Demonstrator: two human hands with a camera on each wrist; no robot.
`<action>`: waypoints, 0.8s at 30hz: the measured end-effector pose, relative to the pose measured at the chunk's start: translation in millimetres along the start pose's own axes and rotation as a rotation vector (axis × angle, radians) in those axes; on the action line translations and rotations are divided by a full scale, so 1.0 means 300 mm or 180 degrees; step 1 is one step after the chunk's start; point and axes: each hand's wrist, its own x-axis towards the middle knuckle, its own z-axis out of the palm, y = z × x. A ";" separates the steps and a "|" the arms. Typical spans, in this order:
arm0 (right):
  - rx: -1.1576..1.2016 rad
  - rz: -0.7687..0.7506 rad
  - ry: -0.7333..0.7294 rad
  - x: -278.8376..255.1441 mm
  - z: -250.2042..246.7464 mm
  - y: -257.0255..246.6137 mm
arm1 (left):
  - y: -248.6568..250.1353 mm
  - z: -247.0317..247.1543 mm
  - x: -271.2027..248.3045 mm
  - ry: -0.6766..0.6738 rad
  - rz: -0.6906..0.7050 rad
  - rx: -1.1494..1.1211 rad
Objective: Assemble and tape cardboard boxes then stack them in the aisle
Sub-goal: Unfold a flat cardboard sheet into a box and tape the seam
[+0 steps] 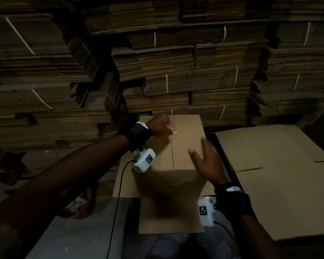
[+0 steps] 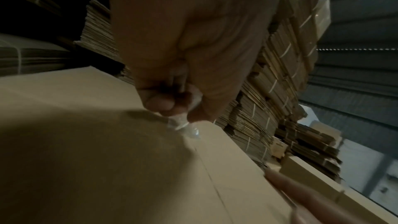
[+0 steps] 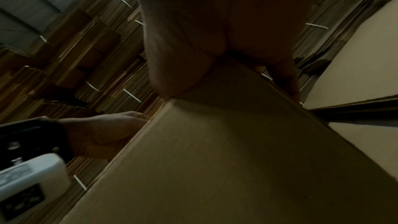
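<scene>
A brown cardboard box (image 1: 183, 146) stands upright in front of me, its top flaps folded down and meeting in a centre seam. My left hand (image 1: 167, 126) is at the far end of that seam and pinches a crumpled strip of clear tape (image 1: 172, 130). The left wrist view shows the tape (image 2: 183, 125) between thumb and fingers (image 2: 159, 103), touching the box top (image 2: 96, 159). My right hand (image 1: 198, 149) lies flat with straight fingers on the near right corner of the top. A tape roll (image 1: 79, 204) seems to ring my left forearm.
Tall stacks of strapped, flattened cartons (image 1: 176, 71) wall off the back and left. A large flat cardboard sheet (image 1: 279, 174) lies to the right of the box. Another flat piece (image 1: 168, 219) lies under and before the box, on grey floor (image 1: 73, 240).
</scene>
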 end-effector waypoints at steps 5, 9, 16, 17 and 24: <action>0.0025 0.0003 0.0003 -0.005 -0.001 -0.002 | -0.037 -0.041 0.094 0.0785 -0.0603 -0.1009; 0.0003 0.0014 0.0010 -0.001 0.001 0.003 | -0.059 -0.020 0.125 0.0638 -0.0647 -0.1643; 0.0003 0.0054 0.0001 0.000 0.010 0.011 | -0.073 -0.052 0.148 0.0005 0.0044 -0.1326; -0.0001 0.0041 0.0017 0.000 0.011 0.011 | -0.074 -0.062 0.149 -0.0108 0.0076 -0.1326; 0.0133 0.0162 0.0085 0.002 0.009 -0.004 | -0.058 -0.056 0.201 -0.0603 0.0092 -0.1012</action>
